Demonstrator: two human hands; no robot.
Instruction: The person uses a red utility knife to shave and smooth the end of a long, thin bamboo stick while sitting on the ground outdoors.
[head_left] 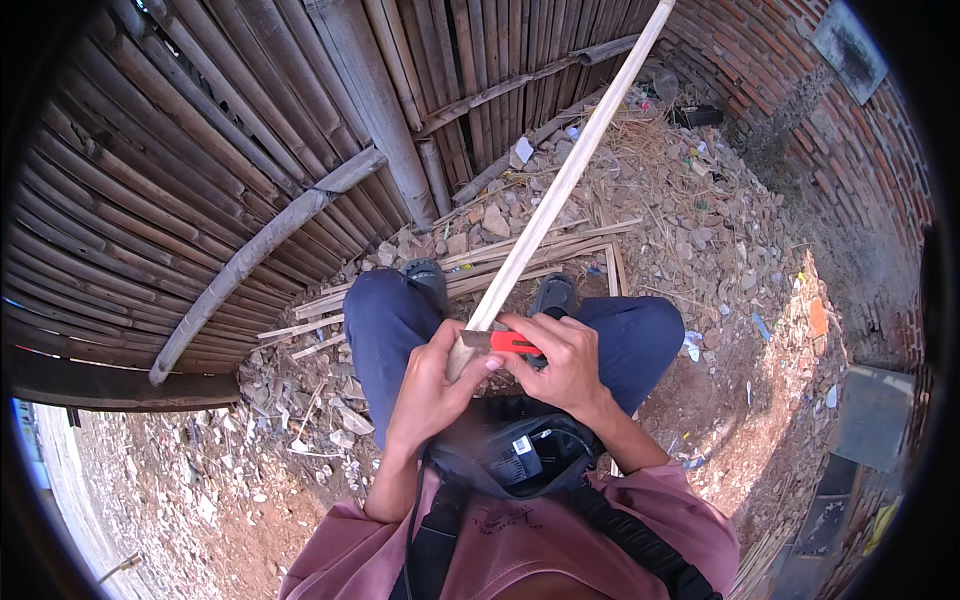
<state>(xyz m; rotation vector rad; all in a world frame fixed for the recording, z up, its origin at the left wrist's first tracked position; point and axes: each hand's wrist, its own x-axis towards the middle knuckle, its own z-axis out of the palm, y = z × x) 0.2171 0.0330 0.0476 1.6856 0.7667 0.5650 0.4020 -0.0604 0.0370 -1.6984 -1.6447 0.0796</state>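
A long, pale strip of bamboo or wood (556, 196) slants from my lap up past the top edge of the view. My left hand (428, 388) is closed around its near end, thumb pointing toward the blade. In my right hand (566, 362) is a red box cutter (512, 342), its wide metal blade lying across the strip just above the left fingers. The blade appears to touch the strip. Both hands are close together above my lap, between my bent knees. The right fingers partly cover the cutter's handle.
Several thin strips (470, 268) lie beyond my feet on ground strewn with stones and rubble (680, 220). A bamboo wall (220, 150) rises on the left, a brick wall (780, 70) on the right. An open black bag (520, 455) hangs at my waist.
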